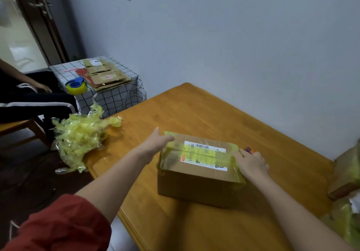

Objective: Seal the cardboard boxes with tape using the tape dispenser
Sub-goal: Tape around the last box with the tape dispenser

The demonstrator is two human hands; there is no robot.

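A pale grey wall backs an orange-brown wooden table (194, 110). Near its middle lies a brown cardboard box (196, 184), its top banded with glossy translucent yellow tape (169, 157) over a white shipping label (204, 157). The left hand (155, 143) lies at the box's ten o'clock corner, fingers straight and together, pressing on the tape there. The right hand (251, 163) sits at the three o'clock end, fingers curled round a small orange-and-blue tool (249, 149) (mostly hidden, so I take it for the tape dispenser rather than see one).

The step in hand looks like finishing a strip across the top. The next move calls for carrying the tape down over the right end face, tearing it off, and smoothing the loose end while the left hand steadies the box.

At nine o'clock from the box, a crumpled heap of used yellow tape (81, 134) spills over the table's edge, near enough to snag a sticky tail. At eleven o'clock, well apart, a side table under a black-gridded white cloth (116, 102) carries a stack of flattened cardboard (107, 77) and a blue tape dispenser with a yellow roll (76, 85); a seated person's hand (42, 88) rests near it. At three o'clock, more tape-wrapped boxes (344, 172) crowd the right edge, narrowing the room for the right arm's pull.
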